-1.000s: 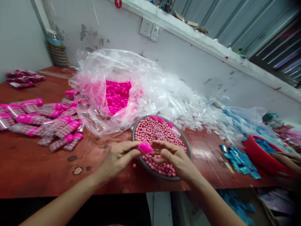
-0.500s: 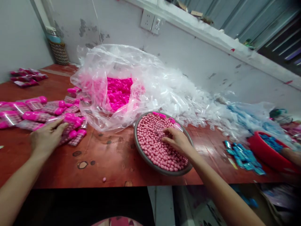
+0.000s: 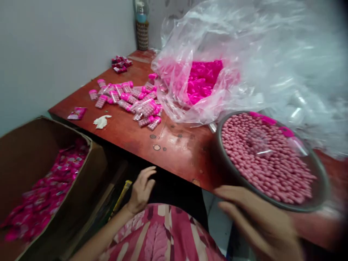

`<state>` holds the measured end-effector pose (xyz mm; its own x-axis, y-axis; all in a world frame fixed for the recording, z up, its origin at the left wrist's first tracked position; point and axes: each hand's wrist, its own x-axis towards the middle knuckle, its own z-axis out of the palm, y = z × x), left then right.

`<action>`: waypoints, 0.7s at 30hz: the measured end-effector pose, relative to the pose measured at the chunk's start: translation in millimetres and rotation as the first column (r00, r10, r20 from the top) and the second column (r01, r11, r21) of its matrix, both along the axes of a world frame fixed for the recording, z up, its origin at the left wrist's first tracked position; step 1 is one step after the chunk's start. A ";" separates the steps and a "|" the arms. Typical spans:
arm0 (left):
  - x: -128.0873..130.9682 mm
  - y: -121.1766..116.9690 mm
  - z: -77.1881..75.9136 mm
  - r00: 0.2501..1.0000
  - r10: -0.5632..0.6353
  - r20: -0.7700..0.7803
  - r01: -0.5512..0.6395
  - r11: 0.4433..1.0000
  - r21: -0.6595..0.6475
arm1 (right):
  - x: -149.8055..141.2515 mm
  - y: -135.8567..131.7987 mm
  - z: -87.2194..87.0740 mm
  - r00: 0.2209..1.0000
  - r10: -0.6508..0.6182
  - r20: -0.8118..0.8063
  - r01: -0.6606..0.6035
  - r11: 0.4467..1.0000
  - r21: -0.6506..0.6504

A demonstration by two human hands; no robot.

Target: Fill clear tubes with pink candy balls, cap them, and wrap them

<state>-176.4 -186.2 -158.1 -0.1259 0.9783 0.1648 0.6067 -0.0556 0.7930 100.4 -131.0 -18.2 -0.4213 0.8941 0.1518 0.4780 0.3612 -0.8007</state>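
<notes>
My left hand (image 3: 141, 188) hangs below the table's front edge, above my lap, fingers loosely spread and holding nothing. My right hand (image 3: 261, 224) is blurred at the lower right, just under the near rim of the metal bowl (image 3: 323, 185) of small pink balls; its fingers are extended with nothing seen in them. A pile of filled pink-capped tubes (image 3: 130, 99) lies on the red table (image 3: 176, 148) to the left of the bowl. A clear plastic bag (image 3: 195, 105) holding bright pink caps (image 3: 203, 78) sits behind the bowl.
An open cardboard box (image 3: 32, 145) with pink packets stands on the floor at the left. A few packets (image 3: 121, 63) lie at the table's far corner near a woven-base bottle (image 3: 141, 30). A white scrap (image 3: 102, 121) and a pink packet (image 3: 77, 113) lie near the left edge.
The view has swung left and down. My left hand has left the tube pile and dropped below the table edge. My right hand has come out of the bowl to below its rim.
</notes>
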 end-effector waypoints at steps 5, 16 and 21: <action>-1.5 -0.7 20.5 0.970 -0.170 0.174 0.190 0.976 -0.108 | -6.4 2.4 -0.8 0.973 -0.169 0.158 0.131 0.965 0.228; 88.6 105.0 128.5 0.830 -0.546 0.113 0.456 0.783 0.423 | 86.2 76.9 7.1 0.663 -0.631 0.403 0.539 0.776 0.329; 132.8 160.4 150.0 0.845 -0.527 0.091 0.463 0.806 0.369 | 80.9 105.4 4.9 0.730 -0.580 0.362 0.509 0.814 0.280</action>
